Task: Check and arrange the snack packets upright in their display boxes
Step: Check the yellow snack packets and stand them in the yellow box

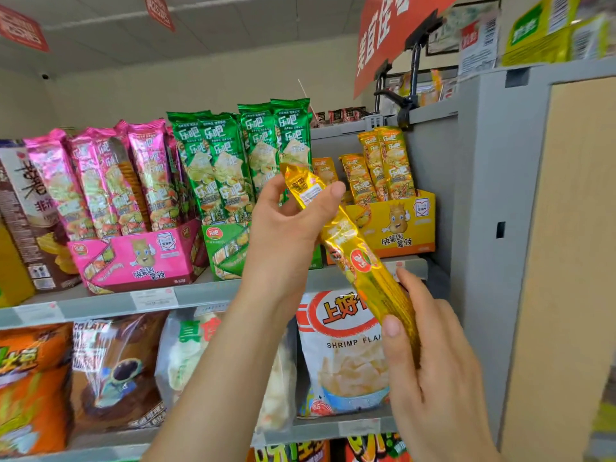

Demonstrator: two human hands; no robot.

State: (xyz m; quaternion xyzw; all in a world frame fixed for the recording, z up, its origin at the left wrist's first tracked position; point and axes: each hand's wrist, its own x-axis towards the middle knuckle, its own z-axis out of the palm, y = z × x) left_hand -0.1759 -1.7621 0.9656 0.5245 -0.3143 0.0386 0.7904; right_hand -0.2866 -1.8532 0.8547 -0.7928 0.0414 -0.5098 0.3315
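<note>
A long yellow snack packet (350,248) is held tilted in front of the shelf, its top end up-left and its bottom end down-right. My left hand (286,225) grips its upper end. My right hand (430,355) grips its lower end. Behind it stands the yellow display box (400,225) with several yellow packets (386,165) upright in it. To its left are a green display box (226,251) with upright green packets (233,161) and a pink display box (140,258) with upright pink packets (110,181).
The boxes sit on a grey shelf (200,295) with price labels along its edge. A grey upright panel (483,195) closes the shelf on the right. Below hang larger bags, including a shrimp flakes bag (343,355). A brown snack box (23,211) stands far left.
</note>
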